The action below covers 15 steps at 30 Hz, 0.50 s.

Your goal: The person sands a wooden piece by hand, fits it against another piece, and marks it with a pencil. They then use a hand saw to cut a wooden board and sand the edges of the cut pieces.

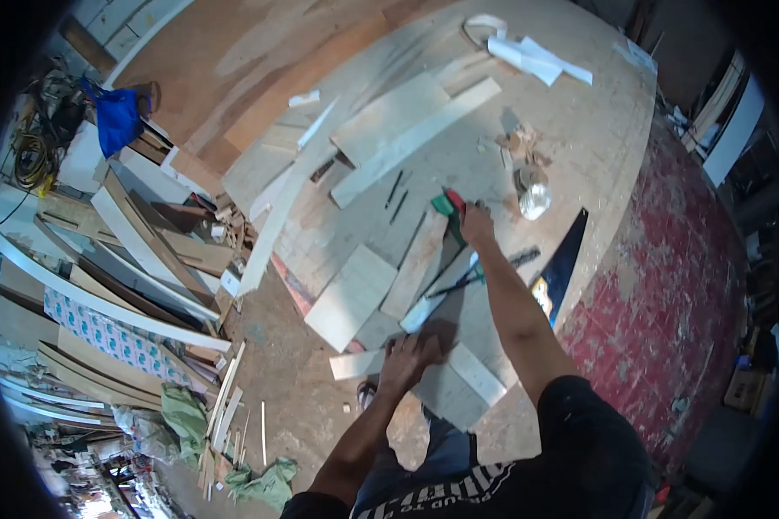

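My right hand point(476, 225) reaches across the worktable, its fingers closed around a red and green thing point(452, 203) whose kind I cannot make out. My left hand point(404, 362) rests on wood pieces at the table's near edge, fingers apart and partly in shadow. A pale wood strip point(355, 366) sticks out to its left, and another wood strip point(479, 374) lies to its right. Between my hands are a long narrow board point(417, 264) and a dark slim tool point(467, 281). A wide light board point(352, 296) lies left of them. A dark saw blade point(566, 259) is beside my right forearm.
Two pencil-like sticks point(395, 192), a long pale board point(415, 141) and white paper sheets point(541, 60) lie farther back on the table point(597, 112). A shiny silvery thing point(535, 201) stands right of my right hand. Curved wood offcuts point(138, 285) are piled at left.
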Each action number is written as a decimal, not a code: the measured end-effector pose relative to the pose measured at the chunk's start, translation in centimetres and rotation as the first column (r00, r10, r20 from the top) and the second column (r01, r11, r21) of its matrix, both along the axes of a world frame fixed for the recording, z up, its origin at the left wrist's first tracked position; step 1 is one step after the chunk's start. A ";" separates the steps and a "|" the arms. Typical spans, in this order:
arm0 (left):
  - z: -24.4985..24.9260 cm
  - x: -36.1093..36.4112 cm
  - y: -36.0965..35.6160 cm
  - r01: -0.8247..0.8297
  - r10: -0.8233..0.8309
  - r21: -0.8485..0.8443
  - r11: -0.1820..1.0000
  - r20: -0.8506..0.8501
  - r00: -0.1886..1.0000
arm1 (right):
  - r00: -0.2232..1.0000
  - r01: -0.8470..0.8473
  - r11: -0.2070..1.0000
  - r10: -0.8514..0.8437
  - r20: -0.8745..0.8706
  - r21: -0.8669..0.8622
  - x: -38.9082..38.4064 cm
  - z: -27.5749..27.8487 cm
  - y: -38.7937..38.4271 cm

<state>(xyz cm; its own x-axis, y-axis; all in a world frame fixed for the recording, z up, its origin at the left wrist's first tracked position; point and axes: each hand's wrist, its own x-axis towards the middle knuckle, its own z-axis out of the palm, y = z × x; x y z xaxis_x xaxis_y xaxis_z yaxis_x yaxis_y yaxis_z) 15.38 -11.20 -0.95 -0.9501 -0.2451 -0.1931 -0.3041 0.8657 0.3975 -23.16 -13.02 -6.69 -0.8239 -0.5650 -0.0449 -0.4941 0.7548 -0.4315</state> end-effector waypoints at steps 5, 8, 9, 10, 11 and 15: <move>0.2 0.2 1.0 -0.025 0.025 -0.070 0.997 -0.008 1.000 | 0.996 0.044 0.988 -0.056 0.076 0.151 2.2 7.5 7.5; -0.3 0.5 0.9 -0.019 0.020 -0.054 0.998 0.010 1.000 | 0.960 -0.268 0.881 0.280 0.028 0.391 5.5 7.3 15.0; 0.0 1.1 1.3 -0.026 0.027 -0.036 0.999 0.026 0.999 | 0.953 -0.248 0.930 0.284 -0.103 0.273 6.8 5.9 16.7; 0.3 1.3 1.2 -0.025 0.025 -0.028 0.999 -0.007 1.000 | 0.954 -0.250 0.926 0.286 -0.093 0.282 7.3 5.3 17.7; 0.5 0.6 0.7 -0.019 0.017 -0.030 0.999 -0.056 0.998 | 0.925 -0.298 0.890 0.358 -0.125 0.346 7.0 4.9 18.3; 0.3 1.0 0.0 0.017 -0.017 -0.012 1.000 -0.051 0.999 | 0.877 -0.407 0.813 0.475 -0.069 0.417 8.4 9.4 19.6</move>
<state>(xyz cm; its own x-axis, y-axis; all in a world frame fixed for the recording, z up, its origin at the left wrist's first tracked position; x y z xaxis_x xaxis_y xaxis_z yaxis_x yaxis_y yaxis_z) 16.39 -11.17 -0.67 -0.9626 -0.2309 -0.1414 -0.2690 0.8750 0.4025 -14.77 6.59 2.76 -0.5044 -0.8352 -0.2190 -0.8503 0.5246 -0.0421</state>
